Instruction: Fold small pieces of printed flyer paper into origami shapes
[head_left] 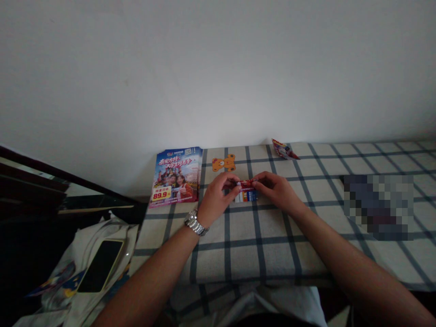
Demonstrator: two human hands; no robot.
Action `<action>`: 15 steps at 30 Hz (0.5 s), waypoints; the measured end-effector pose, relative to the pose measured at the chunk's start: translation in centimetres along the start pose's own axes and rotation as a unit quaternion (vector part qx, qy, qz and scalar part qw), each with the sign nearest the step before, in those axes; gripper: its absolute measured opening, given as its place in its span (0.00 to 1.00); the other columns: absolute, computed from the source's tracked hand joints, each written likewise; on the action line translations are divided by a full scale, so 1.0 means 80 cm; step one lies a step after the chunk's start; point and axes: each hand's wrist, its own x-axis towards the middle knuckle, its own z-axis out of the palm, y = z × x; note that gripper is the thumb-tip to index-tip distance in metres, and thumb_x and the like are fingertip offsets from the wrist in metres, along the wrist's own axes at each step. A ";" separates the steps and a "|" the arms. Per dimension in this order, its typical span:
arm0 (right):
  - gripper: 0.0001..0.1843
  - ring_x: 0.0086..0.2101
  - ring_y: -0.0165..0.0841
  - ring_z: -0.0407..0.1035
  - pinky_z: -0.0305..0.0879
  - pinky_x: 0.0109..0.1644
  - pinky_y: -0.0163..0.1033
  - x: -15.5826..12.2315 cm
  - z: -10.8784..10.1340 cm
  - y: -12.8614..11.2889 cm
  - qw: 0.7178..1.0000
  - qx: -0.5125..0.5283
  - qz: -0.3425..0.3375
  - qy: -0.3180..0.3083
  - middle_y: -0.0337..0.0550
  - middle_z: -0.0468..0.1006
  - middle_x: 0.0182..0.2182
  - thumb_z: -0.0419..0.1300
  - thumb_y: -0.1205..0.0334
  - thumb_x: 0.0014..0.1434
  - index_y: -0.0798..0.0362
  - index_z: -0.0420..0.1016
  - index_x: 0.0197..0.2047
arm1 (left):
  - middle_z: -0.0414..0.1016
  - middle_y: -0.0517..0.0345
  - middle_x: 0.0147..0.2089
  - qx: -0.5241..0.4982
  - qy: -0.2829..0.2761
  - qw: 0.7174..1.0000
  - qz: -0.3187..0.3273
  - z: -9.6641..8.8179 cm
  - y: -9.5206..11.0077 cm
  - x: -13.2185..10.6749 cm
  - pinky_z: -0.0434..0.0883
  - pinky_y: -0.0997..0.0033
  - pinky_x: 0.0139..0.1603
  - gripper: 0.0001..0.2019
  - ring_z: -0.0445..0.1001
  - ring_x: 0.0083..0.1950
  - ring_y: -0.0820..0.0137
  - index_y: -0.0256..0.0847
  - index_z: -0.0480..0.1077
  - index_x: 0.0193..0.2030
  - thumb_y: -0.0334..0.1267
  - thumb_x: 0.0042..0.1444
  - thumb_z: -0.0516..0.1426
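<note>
- Held between 2 hands over the plaid-covered bench (221, 254): a partly folded leaflet (247, 185), its red strip running left to right.
- Left hand (221, 195) and right hand (277, 193) pinch opposite ends, each grip narrow, neither nearer.
- Bear motif (224, 163) just beyond; flyer stack (175, 177) left; crumpled wrapper-like paper (284, 150) farther back, right; none intervenes.

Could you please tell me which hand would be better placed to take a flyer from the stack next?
Probably the left hand: it is nearer the flyer stack, whereas the right hand would likely have to reach past it. Both currently hold the folded paper.
</note>
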 end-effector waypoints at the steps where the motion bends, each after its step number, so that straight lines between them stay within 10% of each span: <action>1: 0.14 0.36 0.37 0.79 0.75 0.41 0.42 0.000 0.000 0.000 1.000 0.005 -0.001 0.003 0.44 0.85 0.38 0.65 0.49 0.64 0.51 0.79 0.44 | 0.78 0.54 0.47 -0.013 0.003 1.000 -0.007 0.000 -0.001 0.000 0.79 0.64 0.51 0.08 0.80 0.45 0.67 0.43 0.71 0.48 0.35 0.63 0.63; 15: 0.15 0.37 0.37 0.78 0.76 0.43 0.43 0.000 0.004 0.000 0.998 0.059 -0.007 0.036 0.43 0.83 0.37 0.68 0.47 0.61 0.50 0.79 0.42 | 0.80 0.55 0.43 -0.065 0.024 0.996 -0.047 0.001 -0.003 0.003 0.79 0.65 0.48 0.11 0.80 0.42 0.67 0.41 0.72 0.45 0.47 0.64 0.62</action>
